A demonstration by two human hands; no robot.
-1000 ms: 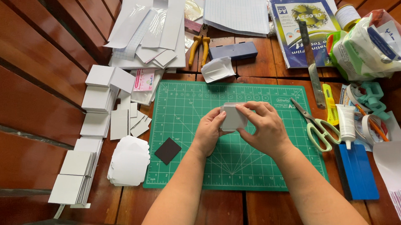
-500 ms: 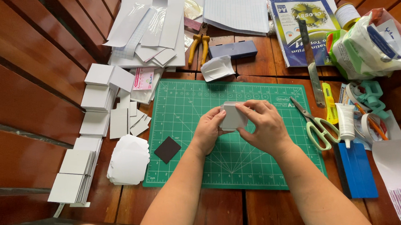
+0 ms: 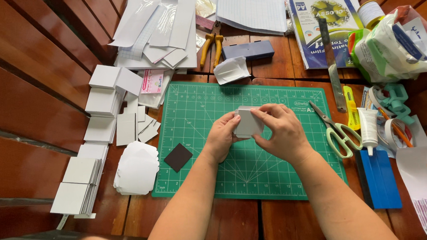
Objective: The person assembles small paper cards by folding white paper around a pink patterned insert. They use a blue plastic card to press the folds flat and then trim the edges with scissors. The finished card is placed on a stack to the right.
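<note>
left hand (image 3: 220, 138) grip clamped on small grey card square (image 3: 247, 123) | right hand (image 3: 279, 130) grip pinching same square; above green cutting mat (image 3: 193, 111) | scissors (image 3: 335, 130) near right

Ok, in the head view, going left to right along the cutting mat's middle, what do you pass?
Stacked white cards → scalloped white paper pile → dark square → left hand → pale card piece → right hand → green-handled scissors → white tube.

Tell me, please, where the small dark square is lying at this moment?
In the head view, the dark square lies flat near the cutting mat's left edge, just left of the left hand.
</note>
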